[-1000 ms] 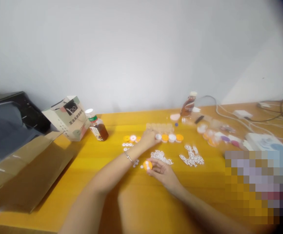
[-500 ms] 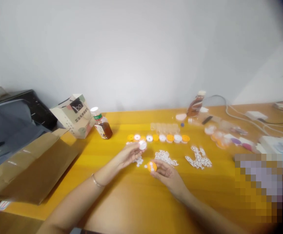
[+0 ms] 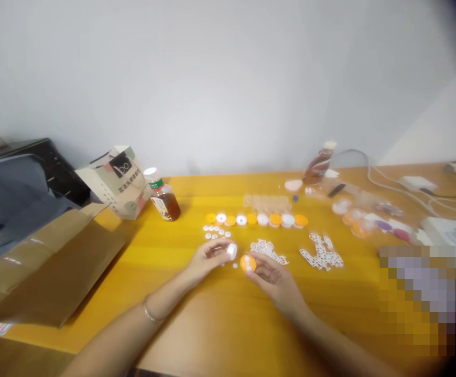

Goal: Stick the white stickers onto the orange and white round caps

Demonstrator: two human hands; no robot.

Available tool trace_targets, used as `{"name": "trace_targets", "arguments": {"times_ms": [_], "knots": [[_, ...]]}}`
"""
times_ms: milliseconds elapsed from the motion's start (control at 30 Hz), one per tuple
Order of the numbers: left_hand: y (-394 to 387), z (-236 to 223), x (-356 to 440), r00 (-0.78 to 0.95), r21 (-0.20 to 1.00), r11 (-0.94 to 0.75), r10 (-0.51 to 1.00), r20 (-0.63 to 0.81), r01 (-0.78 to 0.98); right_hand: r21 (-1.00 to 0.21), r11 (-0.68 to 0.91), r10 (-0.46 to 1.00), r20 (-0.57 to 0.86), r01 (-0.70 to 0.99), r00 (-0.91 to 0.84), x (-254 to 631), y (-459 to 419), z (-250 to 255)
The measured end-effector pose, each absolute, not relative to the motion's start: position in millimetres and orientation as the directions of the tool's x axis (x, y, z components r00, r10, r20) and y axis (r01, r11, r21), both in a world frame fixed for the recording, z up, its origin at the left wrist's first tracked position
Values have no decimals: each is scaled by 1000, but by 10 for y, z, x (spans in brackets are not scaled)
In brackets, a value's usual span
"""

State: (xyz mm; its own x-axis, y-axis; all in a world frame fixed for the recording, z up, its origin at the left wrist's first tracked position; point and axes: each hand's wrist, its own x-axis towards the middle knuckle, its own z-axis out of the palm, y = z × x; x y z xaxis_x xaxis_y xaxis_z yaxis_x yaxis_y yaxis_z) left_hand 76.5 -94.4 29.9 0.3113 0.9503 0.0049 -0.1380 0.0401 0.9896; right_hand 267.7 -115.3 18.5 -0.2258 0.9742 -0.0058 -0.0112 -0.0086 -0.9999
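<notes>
My left hand is closed on a small round white cap-like piece, tilted up on its edge. Just to its right, my right hand pinches a round orange cap-like piece with small white bits on its face. The two pieces are close together but apart. Beyond them runs a row of orange and white round pieces. Small white discs lie in front of the row's left end. Behind my right hand is a heap of white lacy pieces, partly covered by the fingers.
More white lacy pieces lie to the right. A clear plastic tray is behind the row. Two drink bottles stand behind, one left and one right. A paper bag and cardboard box are left; cables lie right.
My left hand has come down and nearer to my right hand, turning the white piece on edge. The small white discs behind it now show. The view has shifted slightly.
</notes>
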Motion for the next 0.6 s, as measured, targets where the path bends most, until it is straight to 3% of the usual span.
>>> {"name": "trace_targets", "arguments": {"times_ms": [100, 233, 400, 600], "knots": [[-1028, 341, 822, 326, 968, -225, 928, 179, 111, -1000, -9, 973, -6, -12, -231, 2675, -1151, 192], [-1105, 375, 857, 382, 802, -484, 856, 349, 351, -999, -10, 961, 1, -36, -277, 2668, -1155, 204], [-1129, 354, 851, 426, 688, -583, 804, 414, 432, -1000, -13, 957, -10, -9, -290, 2661, -1163, 187], [-1147, 344, 842, 488, 625, -610, 783, 385, 487, -999, -38, 949, -30, -21, -313, 2658, -1170, 153]]}}
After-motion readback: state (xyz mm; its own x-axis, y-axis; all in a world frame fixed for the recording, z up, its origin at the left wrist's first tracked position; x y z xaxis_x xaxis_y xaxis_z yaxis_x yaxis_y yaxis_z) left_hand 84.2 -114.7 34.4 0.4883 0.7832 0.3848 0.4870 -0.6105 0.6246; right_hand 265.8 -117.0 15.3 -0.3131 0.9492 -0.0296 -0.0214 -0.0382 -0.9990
